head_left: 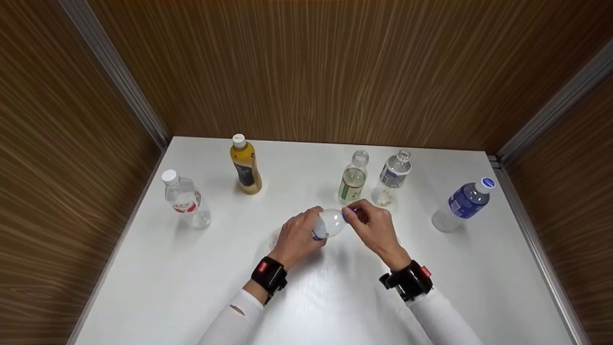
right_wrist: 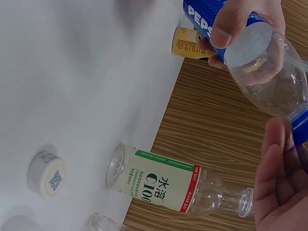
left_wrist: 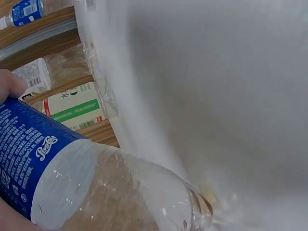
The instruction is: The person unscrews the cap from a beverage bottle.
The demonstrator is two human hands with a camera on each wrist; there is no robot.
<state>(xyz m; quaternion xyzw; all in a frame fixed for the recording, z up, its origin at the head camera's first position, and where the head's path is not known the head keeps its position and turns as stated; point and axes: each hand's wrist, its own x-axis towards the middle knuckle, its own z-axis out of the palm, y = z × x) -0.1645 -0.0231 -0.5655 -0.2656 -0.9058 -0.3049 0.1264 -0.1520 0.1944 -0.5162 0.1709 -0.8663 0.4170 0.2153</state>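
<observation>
My left hand (head_left: 299, 235) grips a clear Pepsi bottle (head_left: 333, 223) around its blue label (right_wrist: 204, 19). The bottle is tilted, its neck toward my right hand (head_left: 376, 227). Right thumb and fingers pinch the blue cap (right_wrist: 301, 127) at the bottle's neck. In the left wrist view the bottle's clear lower part (left_wrist: 120, 187) shows a few drops inside. Just beyond the right hand stand two uncapped bottles: one with a green, white and red label (head_left: 353, 184), the other clear with a silvery-blue label (head_left: 392, 178).
A clear bottle with a white cap (head_left: 187, 201) stands at left, with an amber bottle (head_left: 246, 165) behind it. A blue-labelled bottle with a blue cap (head_left: 462, 206) is at right. On the white table lies a loose white cap (right_wrist: 46, 174). Wood-grain panels (head_left: 306, 72) enclose the table.
</observation>
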